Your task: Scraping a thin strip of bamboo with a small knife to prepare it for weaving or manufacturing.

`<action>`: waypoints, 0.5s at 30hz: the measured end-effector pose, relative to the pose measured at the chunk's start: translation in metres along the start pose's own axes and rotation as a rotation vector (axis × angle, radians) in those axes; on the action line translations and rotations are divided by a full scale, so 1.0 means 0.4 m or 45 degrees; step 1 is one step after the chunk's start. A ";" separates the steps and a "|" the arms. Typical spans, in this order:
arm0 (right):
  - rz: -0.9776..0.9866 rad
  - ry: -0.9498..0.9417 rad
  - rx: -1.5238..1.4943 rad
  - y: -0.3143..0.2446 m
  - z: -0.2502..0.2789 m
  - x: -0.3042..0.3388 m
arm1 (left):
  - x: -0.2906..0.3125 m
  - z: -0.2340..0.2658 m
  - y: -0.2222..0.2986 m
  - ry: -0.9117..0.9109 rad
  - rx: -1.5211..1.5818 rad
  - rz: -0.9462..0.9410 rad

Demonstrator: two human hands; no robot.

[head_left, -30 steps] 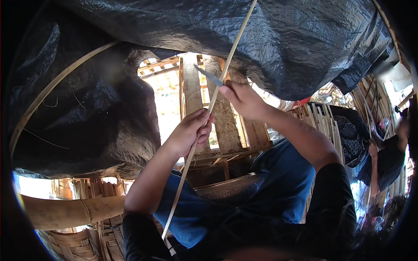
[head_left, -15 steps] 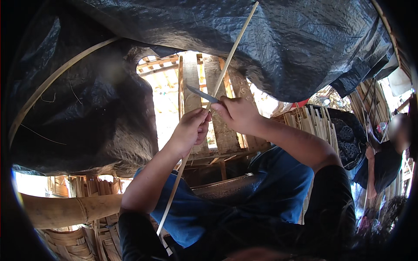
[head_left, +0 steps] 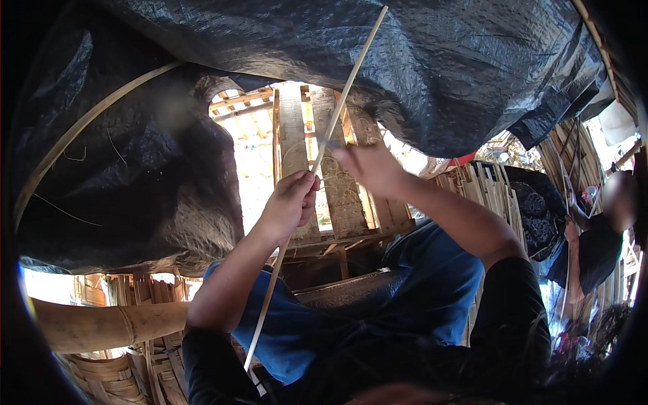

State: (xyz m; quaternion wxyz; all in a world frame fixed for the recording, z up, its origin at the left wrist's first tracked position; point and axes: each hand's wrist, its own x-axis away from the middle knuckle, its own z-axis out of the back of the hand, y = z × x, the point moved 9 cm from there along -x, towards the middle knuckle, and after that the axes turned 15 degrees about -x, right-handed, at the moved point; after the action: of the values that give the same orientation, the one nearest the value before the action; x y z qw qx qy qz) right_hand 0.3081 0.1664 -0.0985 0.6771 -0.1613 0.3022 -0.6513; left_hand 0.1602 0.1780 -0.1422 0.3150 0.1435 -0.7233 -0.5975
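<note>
A long, thin, pale bamboo strip [head_left: 349, 82] slants across the middle, from the top of the view down past my left forearm to my lap. My left hand [head_left: 290, 204] is closed round the strip at about its midpoint. Just above it and to the right, my right hand [head_left: 374, 171] is closed on a knife [head_left: 333, 144]. Motion blurs that hand and the blade, which lies against or very near the strip just above my left fingers; whether it touches cannot be made out.
Black plastic sheeting [head_left: 459, 81] hangs across the top and left. Wooden planks [head_left: 337, 192] with bright gaps lie beyond my hands. A thick bamboo pole [head_left: 115, 322] runs at lower left. Bundled bamboo strips [head_left: 482, 192] stand at right, near another person [head_left: 594, 253].
My right hand has moved up and slightly right along the strip with the knife, away from my left hand. The strip's upper end has shifted a little left.
</note>
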 end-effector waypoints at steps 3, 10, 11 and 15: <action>0.357 0.057 -0.091 -0.107 -0.037 0.042 | -0.003 0.005 -0.006 0.024 -0.050 -0.009; -0.141 0.047 0.024 0.029 0.072 -0.041 | 0.002 0.007 -0.009 0.012 -0.070 -0.001; -0.154 -0.019 0.010 0.027 0.053 -0.037 | 0.003 0.003 -0.011 0.010 -0.068 -0.001; -0.025 -0.059 0.025 -0.011 -0.008 0.007 | 0.006 0.005 -0.012 0.064 -0.106 -0.004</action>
State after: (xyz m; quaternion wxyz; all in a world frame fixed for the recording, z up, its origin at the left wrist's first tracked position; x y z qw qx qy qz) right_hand 0.3026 0.1640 -0.0988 0.6790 -0.1727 0.2785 -0.6569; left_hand 0.1564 0.1768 -0.1464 0.3378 0.1465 -0.6893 -0.6239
